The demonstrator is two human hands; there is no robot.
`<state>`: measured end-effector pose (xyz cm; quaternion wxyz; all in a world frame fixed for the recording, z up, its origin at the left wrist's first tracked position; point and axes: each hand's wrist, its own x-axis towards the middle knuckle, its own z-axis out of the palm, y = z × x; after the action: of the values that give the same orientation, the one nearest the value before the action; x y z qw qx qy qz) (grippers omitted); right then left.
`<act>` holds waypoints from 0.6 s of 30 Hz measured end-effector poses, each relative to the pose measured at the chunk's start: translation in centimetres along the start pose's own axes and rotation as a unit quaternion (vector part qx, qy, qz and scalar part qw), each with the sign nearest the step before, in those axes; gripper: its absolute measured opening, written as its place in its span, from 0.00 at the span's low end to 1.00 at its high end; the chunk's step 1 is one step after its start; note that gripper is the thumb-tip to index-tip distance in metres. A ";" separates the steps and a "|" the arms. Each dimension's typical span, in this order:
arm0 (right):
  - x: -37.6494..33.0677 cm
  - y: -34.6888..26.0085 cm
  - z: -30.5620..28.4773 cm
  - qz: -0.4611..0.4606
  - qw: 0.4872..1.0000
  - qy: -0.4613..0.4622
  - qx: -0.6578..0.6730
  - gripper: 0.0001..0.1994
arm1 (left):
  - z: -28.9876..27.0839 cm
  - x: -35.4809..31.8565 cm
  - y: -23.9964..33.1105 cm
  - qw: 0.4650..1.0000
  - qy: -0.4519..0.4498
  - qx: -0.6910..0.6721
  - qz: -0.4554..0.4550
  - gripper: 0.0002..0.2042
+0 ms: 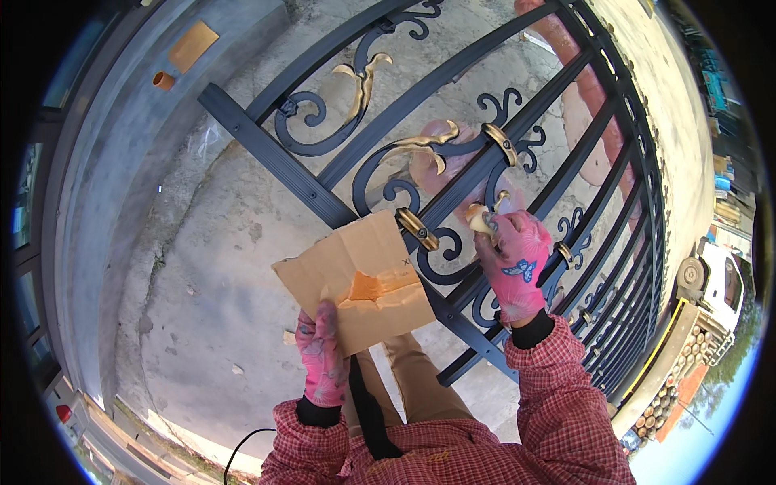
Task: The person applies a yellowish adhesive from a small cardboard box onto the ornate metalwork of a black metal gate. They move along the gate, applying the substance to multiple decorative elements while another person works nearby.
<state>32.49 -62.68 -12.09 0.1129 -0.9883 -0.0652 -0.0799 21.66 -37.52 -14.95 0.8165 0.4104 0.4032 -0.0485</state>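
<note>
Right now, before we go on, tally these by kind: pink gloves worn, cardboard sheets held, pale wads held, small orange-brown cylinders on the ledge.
Pink gloves, left hand and right hand: 2
Held cardboard sheet: 1
Held pale wad: 1
Orange-brown cylinder: 1
Total: 5

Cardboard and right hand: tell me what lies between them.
In the head view, part of the black metal railing, with a gold-coloured collar, lies between the cardboard and the right hand.
</note>
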 end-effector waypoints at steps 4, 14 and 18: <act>-0.4 0.9 0.2 0.053 0.995 -0.084 -0.013 0.10 | -0.8 0.2 -0.5 0.997 -0.041 -0.024 0.054 0.10; -1.0 0.9 -0.1 0.054 0.995 -0.086 -0.009 0.09 | -0.6 0.5 0.5 0.999 -0.026 0.017 0.023 0.15; 0.8 0.1 -0.4 0.001 0.999 -0.032 0.003 0.09 | 0.2 0.7 1.0 0.999 0.011 0.034 -0.003 0.13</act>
<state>33.25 -62.74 -11.54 0.1133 -0.9901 -0.0679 -0.0478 22.63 -36.85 -14.72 0.7976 0.4374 0.4110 -0.0599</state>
